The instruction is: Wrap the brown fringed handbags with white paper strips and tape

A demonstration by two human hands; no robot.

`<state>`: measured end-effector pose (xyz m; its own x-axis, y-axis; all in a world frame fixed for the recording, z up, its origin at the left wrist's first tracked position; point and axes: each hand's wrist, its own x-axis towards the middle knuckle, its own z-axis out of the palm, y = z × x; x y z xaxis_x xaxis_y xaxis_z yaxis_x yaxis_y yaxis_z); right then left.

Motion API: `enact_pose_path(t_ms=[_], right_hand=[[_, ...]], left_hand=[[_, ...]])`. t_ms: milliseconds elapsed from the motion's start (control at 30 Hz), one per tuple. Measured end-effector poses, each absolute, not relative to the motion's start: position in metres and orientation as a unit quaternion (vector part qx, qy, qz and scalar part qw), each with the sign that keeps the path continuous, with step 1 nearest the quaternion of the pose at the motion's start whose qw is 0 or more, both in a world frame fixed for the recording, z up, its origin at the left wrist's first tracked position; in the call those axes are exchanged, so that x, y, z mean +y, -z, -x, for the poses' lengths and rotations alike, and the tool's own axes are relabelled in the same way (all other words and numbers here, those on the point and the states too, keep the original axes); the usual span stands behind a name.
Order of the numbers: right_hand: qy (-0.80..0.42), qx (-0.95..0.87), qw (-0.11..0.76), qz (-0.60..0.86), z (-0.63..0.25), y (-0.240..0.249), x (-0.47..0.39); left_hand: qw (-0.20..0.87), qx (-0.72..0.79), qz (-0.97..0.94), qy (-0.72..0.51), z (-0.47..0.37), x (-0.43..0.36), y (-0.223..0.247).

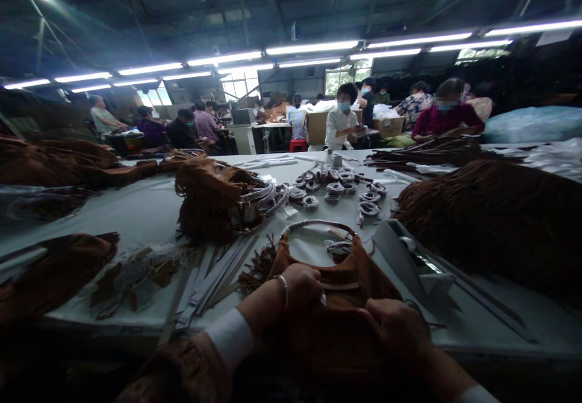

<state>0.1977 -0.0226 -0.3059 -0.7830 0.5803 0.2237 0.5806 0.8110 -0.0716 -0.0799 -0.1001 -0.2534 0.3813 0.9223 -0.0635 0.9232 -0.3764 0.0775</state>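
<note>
A brown handbag [336, 330] lies before me at the table's front edge, its curved handle [313, 224] pointing away from me. My left hand [300, 286] is closed at the bag's upper left, near its opening, with a small whitish bit showing by the fingertips. On the right side, my right hand [395, 324] grips the bag's edge, thumb on top and fingers hidden beneath. Dark brown fringe [261, 269] spreads out beside the bag on the left.
Grey strips [218, 276] lie left of the bag, and a grey tape dispenser [409, 263] stands right. Wrapped coiled straps [334, 191] and a stack of brown bags [209, 197] sit farther back. A large brown fringed pile [495, 221] fills the right. Several people work beyond the table.
</note>
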Motion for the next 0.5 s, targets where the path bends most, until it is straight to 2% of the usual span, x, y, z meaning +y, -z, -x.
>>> enact_pose_path(t_ms=[167, 367, 500], right_hand=[[-0.025, -0.940, 0.128, 0.316, -0.196, 0.302, -0.023], [-0.046, -0.936, 0.130, 0.323, -0.196, 0.301, -0.022], [-0.047, -0.935, 0.133, 0.325, -0.195, 0.301, -0.023]], left_hand=[[0.041, 0.562, -0.826, 0.034, 0.068, -0.084, 0.261], [0.044, 0.653, -0.756, 0.010, 0.064, -0.071, 0.262], [0.040, 0.650, -0.759, 0.009, 0.058, -0.073, 0.271]])
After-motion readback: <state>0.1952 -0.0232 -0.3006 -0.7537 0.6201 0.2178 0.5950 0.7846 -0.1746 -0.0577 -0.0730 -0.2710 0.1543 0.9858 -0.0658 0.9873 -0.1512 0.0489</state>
